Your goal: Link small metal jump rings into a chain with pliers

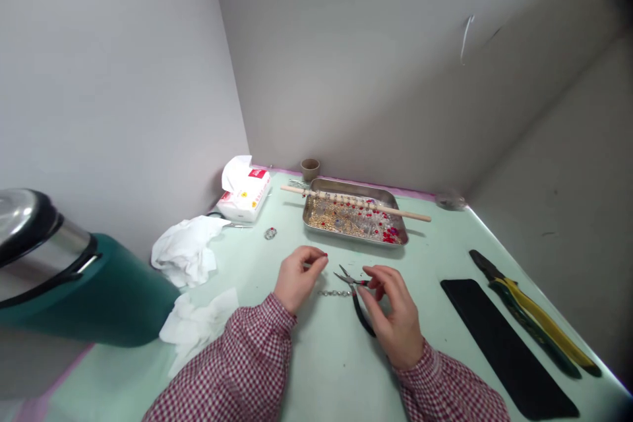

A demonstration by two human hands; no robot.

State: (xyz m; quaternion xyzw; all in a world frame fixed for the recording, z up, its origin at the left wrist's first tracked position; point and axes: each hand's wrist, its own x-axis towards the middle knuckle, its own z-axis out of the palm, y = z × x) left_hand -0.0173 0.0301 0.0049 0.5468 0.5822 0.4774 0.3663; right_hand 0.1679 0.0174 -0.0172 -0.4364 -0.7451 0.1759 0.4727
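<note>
My left hand (299, 277) pinches a tiny red bead (326, 255) between thumb and forefinger, just above the table. To its right, my right hand (393, 313) has its fingers curled round a pair of small black-handled pliers (363, 314). The plier jaws are apart and point up and left, towards the bead. Below the jaws a short silver chain (334, 293) lies along the table, its right end passing by the pliers. Part of the handles is hidden by my right fingers.
Beyond my hands stands a metal tray (356, 237) of gold pieces and red beads, with a wooden stick (414, 215) across it. Tissues (247, 194) and a green flask (123, 297) stand left. Larger pliers (537, 316) and a black strip (504, 343) lie right.
</note>
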